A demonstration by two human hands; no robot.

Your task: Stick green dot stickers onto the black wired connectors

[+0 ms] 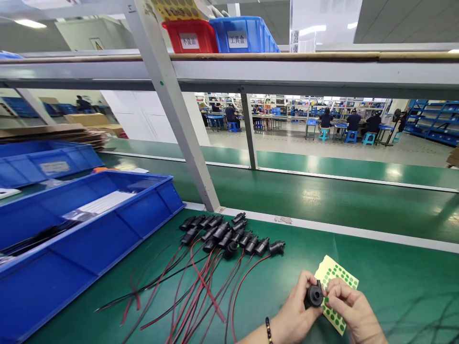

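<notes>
Your left hand (297, 306) is clamped round the black socket (313, 295), thumb and fingers wrapped on its body, round face turned up and toward you. It sits low in the view, just in front of your chest, touching both hands. Your right hand (349, 308) is pinched shut at the fingertips (328, 298) right against the socket's rim. Likely a green dot from the sticker sheet (335, 282) is between them, but I cannot tell: it's too small to see.

Sheet lies flat on the green bench mat (394, 286), directly behind and under your right fingers, partly covered by them.

My read on doing this well:
- Keep the left grip firm and still; let the right hand do all the moving.
- Tilt the socket face a bit more toward you so the landing spot is not hidden by your right thumb.
- Lay one edge of the dot down first, then roll the fingertip across. Pressing flat all at once likely traps a crease.
- Hold only the dot's edge so the glue stays clean.
- Mind the socket's lead: it drops away below your left palm, out of view, and could snag the pile.

The pile of wired sockets (229, 234) with red and black leads (201, 291) is up and left of your grip, well apart. Blue trays (107, 224) sit further left of that. Keep them separate from the piece in hand.
</notes>
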